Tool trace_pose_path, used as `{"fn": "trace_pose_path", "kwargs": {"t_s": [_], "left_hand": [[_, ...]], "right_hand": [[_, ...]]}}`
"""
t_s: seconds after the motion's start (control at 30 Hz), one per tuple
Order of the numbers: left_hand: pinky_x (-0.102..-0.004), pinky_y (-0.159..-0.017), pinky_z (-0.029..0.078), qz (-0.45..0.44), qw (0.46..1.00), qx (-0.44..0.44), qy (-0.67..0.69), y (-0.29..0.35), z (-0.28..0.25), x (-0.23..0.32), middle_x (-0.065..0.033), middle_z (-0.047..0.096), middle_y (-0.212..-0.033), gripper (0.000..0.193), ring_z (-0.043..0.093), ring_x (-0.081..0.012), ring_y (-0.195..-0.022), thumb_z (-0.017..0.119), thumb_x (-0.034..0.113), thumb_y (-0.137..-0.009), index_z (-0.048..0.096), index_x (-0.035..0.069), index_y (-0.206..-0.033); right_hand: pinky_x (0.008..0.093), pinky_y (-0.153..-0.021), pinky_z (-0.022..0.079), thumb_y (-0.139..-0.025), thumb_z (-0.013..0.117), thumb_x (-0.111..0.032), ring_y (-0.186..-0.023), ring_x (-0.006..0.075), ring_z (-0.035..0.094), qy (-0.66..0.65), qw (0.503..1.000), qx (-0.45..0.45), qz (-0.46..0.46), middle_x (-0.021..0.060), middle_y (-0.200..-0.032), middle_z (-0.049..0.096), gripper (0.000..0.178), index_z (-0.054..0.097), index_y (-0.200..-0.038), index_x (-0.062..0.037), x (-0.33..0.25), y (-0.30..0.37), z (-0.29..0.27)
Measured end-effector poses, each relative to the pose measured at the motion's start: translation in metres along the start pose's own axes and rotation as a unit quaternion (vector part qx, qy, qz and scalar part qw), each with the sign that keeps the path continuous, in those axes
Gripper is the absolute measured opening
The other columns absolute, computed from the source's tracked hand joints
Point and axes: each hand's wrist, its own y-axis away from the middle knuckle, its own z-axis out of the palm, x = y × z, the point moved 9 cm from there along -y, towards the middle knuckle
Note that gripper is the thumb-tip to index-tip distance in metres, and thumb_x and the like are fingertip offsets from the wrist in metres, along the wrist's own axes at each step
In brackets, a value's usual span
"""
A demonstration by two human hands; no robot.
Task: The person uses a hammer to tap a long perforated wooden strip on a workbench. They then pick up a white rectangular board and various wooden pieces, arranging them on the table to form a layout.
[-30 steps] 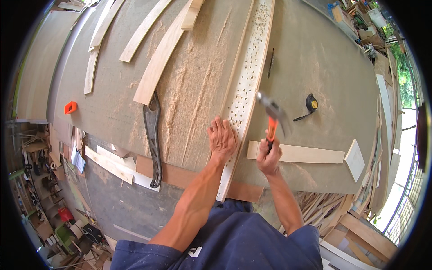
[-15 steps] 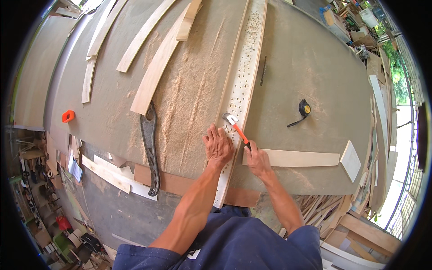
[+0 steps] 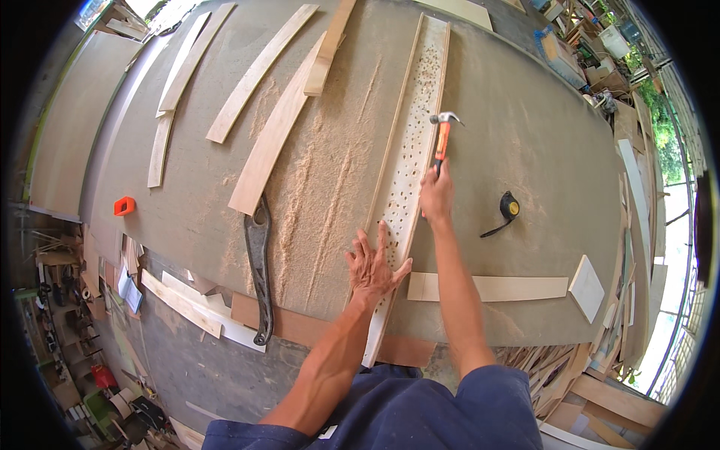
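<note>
A long, narrow wooden channel (image 3: 409,146) with raised side strips runs away from me across the table, its pale inner face dotted with many small dark holes or spots. My left hand (image 3: 373,268) lies on its near part, fingers spread and thumb out to the right. In my right hand (image 3: 436,196) is a claw hammer (image 3: 443,139) with an orange and black handle, gripped low down. The hammer's metal head is up by the channel's right edge, beyond my left hand. Whether it touches the wood I cannot tell.
Sawdust (image 3: 321,195) covers the table left of the channel. A dark handsaw-shaped tool (image 3: 259,274), several wooden strips (image 3: 281,124) and an orange block (image 3: 124,206) lie farther left. On the right are a tape measure (image 3: 509,206), a flat strip (image 3: 517,288) and a white tile-like piece (image 3: 587,289).
My right hand has carried the hammer away from me and to the right, its head leaving the spot near my left fingers. My left hand's fingers have spread. The view has shifted slightly.
</note>
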Motion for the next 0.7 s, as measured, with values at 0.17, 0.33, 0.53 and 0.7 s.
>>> {"fn": "trace_pose_path", "kwargs": {"t_s": [0.17,0.33,0.53,0.7], "left_hand": [[-0.0594,-0.100,0.038,-0.007,1.000,-0.014,-0.004,-0.001,0.001,0.001,-0.0302,0.027,-0.151,0.117,0.039,-0.0445,-0.131,0.064,0.074,-0.081,0.011,0.015,-0.168],[-0.0591,-0.099,0.036,-0.011,1.000,-0.007,-0.003,-0.001,0.008,-0.002,-0.0300,0.027,-0.148,0.117,0.037,-0.0425,-0.130,0.062,0.076,-0.082,0.013,0.013,-0.167],[-0.0605,-0.101,0.036,-0.016,1.000,-0.005,-0.003,-0.002,0.005,-0.001,-0.0303,0.027,-0.148,0.118,0.037,-0.0428,-0.130,0.062,0.076,-0.081,0.012,0.012,-0.167],[-0.0605,-0.101,0.036,-0.012,1.000,-0.009,-0.006,-0.002,0.005,-0.001,-0.0305,0.027,-0.148,0.118,0.037,-0.0433,-0.130,0.062,0.076,-0.081,0.011,0.014,-0.167]], "right_hand": [[0.0523,-0.075,0.053,-0.103,0.046,-0.009,-0.086,0.0416,0.072,0.053,0.993,0.074,-0.077,0.0245,-0.094,0.073,0.055,0.033,-0.153,0.0110,-0.039,-0.071,0.005],[0.0518,-0.068,0.052,-0.104,0.046,-0.009,-0.080,0.0436,0.072,0.068,0.983,0.127,-0.115,0.0289,-0.091,0.071,0.057,0.030,-0.154,0.0111,-0.137,-0.093,-0.022],[0.0506,-0.080,0.054,-0.104,0.044,-0.009,-0.094,0.0457,0.071,0.047,0.936,0.264,-0.229,0.0310,-0.096,0.071,0.057,0.028,-0.156,0.0092,-0.148,-0.115,-0.008],[0.0502,-0.083,0.055,-0.104,0.037,-0.005,-0.094,0.0454,0.071,0.256,0.965,-0.050,-0.037,0.0316,-0.101,0.071,0.055,0.029,-0.158,0.0059,-0.051,-0.132,0.078]]}}
